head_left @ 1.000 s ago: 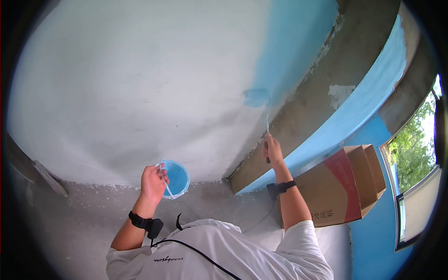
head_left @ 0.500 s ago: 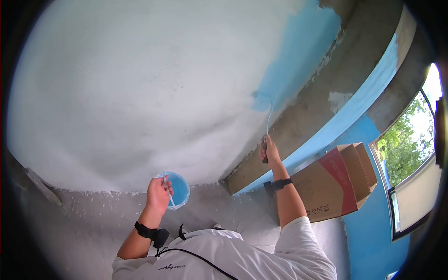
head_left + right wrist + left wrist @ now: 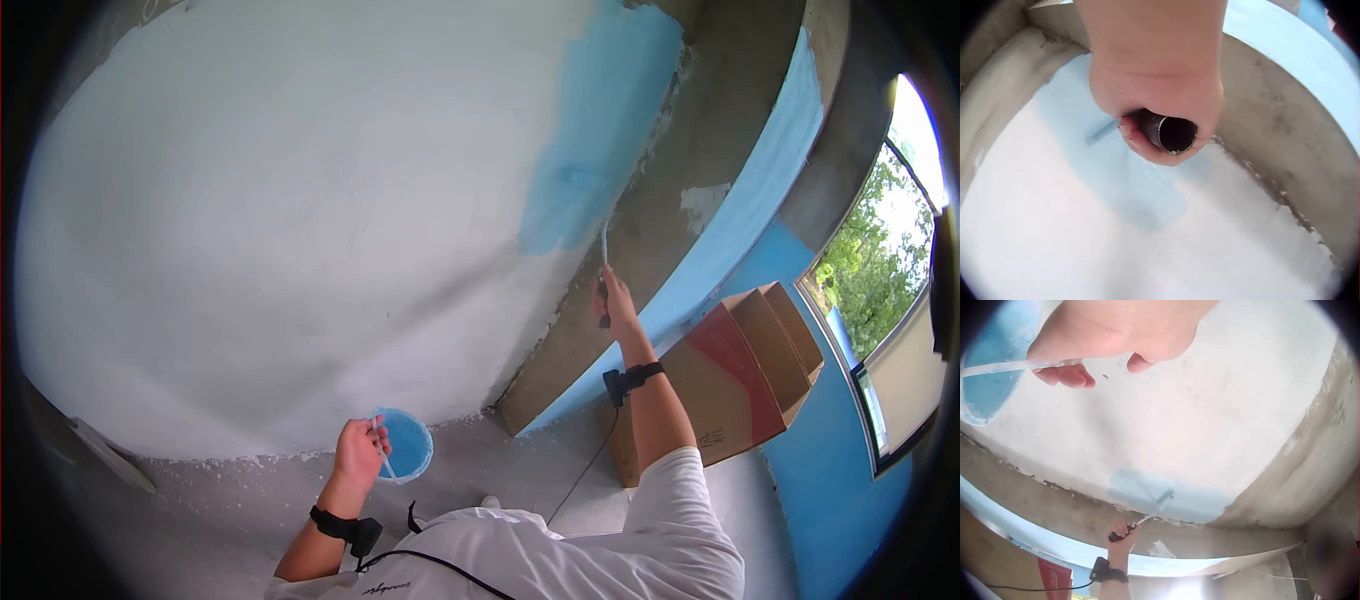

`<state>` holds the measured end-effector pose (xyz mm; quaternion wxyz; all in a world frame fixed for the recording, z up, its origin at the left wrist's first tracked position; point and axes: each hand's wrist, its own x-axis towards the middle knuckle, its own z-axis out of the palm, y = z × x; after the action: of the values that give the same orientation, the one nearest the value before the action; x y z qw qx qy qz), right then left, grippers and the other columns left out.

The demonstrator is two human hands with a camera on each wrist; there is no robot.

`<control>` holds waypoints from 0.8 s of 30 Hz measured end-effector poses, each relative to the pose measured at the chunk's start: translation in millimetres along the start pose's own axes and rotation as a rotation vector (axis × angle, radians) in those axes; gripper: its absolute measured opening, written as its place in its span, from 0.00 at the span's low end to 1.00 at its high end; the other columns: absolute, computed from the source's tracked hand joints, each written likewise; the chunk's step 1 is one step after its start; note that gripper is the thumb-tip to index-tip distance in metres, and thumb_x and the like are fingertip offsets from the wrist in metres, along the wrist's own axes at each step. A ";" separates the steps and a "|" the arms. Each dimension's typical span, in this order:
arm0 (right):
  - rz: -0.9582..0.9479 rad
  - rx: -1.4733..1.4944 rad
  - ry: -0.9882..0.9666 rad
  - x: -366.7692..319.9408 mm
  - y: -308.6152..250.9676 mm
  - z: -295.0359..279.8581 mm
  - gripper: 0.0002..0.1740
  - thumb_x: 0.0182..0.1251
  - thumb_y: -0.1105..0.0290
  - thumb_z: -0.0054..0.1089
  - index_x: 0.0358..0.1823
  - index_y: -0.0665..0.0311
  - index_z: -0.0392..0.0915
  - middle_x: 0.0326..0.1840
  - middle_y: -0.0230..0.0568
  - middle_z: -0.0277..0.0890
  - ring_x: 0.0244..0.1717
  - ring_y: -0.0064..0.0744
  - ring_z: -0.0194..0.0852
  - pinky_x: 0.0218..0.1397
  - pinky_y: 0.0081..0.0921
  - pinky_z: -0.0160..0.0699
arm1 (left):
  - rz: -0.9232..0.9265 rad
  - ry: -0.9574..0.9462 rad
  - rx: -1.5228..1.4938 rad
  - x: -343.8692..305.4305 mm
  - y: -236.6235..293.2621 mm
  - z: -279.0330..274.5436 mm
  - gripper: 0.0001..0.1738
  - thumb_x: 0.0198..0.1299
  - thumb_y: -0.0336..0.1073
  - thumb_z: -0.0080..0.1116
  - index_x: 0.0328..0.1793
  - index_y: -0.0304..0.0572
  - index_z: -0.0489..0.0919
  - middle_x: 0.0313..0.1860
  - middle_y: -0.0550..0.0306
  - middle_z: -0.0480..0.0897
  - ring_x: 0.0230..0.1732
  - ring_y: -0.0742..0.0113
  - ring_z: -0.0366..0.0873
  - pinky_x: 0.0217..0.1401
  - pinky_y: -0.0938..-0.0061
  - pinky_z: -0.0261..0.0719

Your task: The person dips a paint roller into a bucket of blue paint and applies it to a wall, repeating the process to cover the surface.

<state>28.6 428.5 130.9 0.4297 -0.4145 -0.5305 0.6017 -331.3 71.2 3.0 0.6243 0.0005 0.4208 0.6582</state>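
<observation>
My right hand [image 3: 615,300] grips the black handle [image 3: 1169,131] of a paint roller; fingers curl round it in the right wrist view. The roller head [image 3: 577,182] presses on the white wall [image 3: 280,220] inside a fresh blue patch [image 3: 600,100], and shows again as roller head [image 3: 1163,499] in the left wrist view. My left hand [image 3: 358,452] holds a small bucket [image 3: 408,445] of blue paint by its thin handle [image 3: 1004,365], low and to the left of the roller. The bucket's [image 3: 985,375] inside is coated blue.
A bare concrete beam [image 3: 690,170] runs beside the blue patch, with a painted blue strip [image 3: 745,210] past it. A brown and red cardboard box [image 3: 745,370] stands at the right. A window [image 3: 890,250] shows trees. White flecks cover the grey floor [image 3: 200,500].
The right hand has pushed the roller upward on the wall, and the blue patch now reaches lower and wider. The left hand still holds the bucket, now lower in view.
</observation>
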 end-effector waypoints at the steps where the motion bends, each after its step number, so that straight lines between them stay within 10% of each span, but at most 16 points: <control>1: -0.052 0.020 0.027 6.6 -13.7 0.5 0.26 0.78 0.44 0.45 0.29 0.59 0.65 0.14 0.28 0.58 0.11 0.21 0.55 0.16 0.23 0.58 | -0.010 0.000 -0.005 -0.1 0.5 2.6 0.21 0.61 0.46 0.51 0.52 0.39 0.75 0.35 0.59 0.76 0.36 0.66 0.70 0.45 0.69 0.69; 6: -0.129 -0.023 0.045 23.3 -10.1 -2.8 0.26 0.78 0.45 0.44 0.28 0.58 0.64 0.14 0.27 0.58 0.11 0.20 0.57 0.15 0.22 0.58 | -0.001 0.043 0.051 -0.5 -1.8 16.3 0.20 0.61 0.47 0.51 0.50 0.39 0.76 0.35 0.58 0.75 0.37 0.65 0.70 0.46 0.68 0.70; 16: -0.054 -0.472 0.252 8.1 199.2 -34.5 0.27 0.75 0.48 0.50 0.33 0.70 0.73 0.22 0.44 0.73 0.27 0.36 0.76 0.33 0.38 0.72 | 0.065 0.207 0.099 35.1 -19.2 -6.1 0.20 0.60 0.48 0.52 0.47 0.38 0.75 0.35 0.56 0.73 0.36 0.62 0.68 0.44 0.66 0.70; 24: -0.078 -0.214 0.016 19.4 98.6 -44.2 0.24 0.76 0.50 0.49 0.34 0.67 0.70 0.23 0.41 0.70 0.27 0.31 0.68 0.34 0.33 0.71 | 0.051 0.283 0.090 32.5 -30.6 22.1 0.22 0.57 0.49 0.51 0.47 0.37 0.74 0.35 0.57 0.71 0.36 0.63 0.67 0.44 0.66 0.69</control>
<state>57.6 452.9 27.9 0.4101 -0.4418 -0.6041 0.5212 -301.7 106.2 -16.7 0.5413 -0.0536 0.5334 0.6478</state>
